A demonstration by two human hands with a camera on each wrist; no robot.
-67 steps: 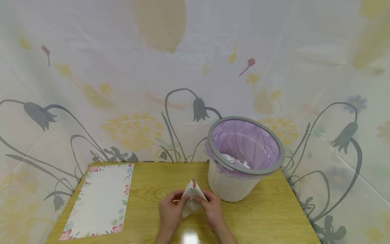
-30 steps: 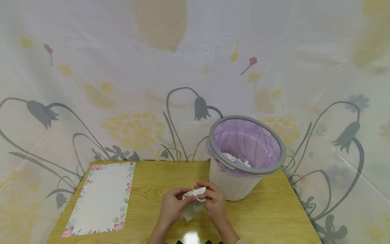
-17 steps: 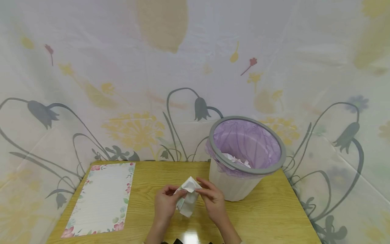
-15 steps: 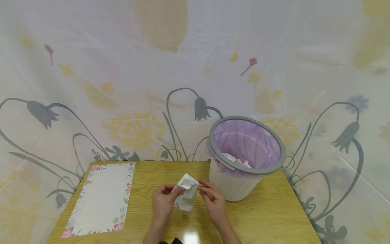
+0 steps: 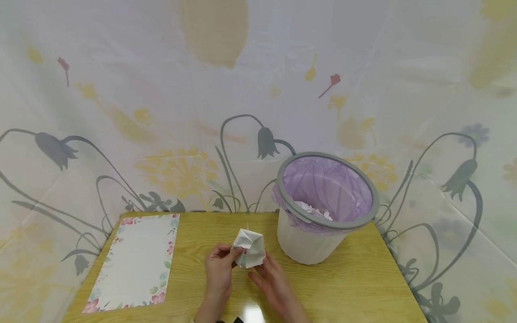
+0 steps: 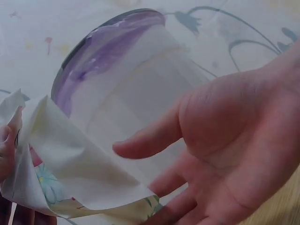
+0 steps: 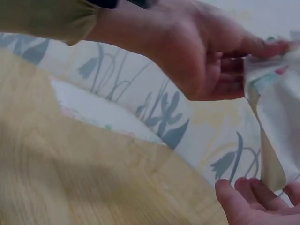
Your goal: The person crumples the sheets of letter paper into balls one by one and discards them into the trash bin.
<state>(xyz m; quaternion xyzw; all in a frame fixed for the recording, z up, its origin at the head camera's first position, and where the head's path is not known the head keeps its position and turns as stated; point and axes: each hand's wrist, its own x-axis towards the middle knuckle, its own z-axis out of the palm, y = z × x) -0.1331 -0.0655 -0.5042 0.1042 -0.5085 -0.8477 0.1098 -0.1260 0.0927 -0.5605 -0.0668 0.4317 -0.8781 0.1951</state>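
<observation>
A folded sheet of white paper with a printed flower pattern is held up over the wooden table. My left hand pinches its left side, thumb in front and fingers behind, as the right wrist view also shows. Beside its lower right edge is my right hand, its fingertips at the paper's underside. In the left wrist view the right thumb is stretched out, apart from the paper, and the other fingers lie relaxed, partly hidden behind the sheet.
A white bin with a grey rim and purple liner stands at the back right of the table, crumpled white paper inside. A flat sheet with a floral border lies at the left. Patterned cloth hangs behind.
Both hands first held the paper near its top and folded it. The right hand has since let go of the upper edge and dropped below; the paper now spreads wider in the left hand.
</observation>
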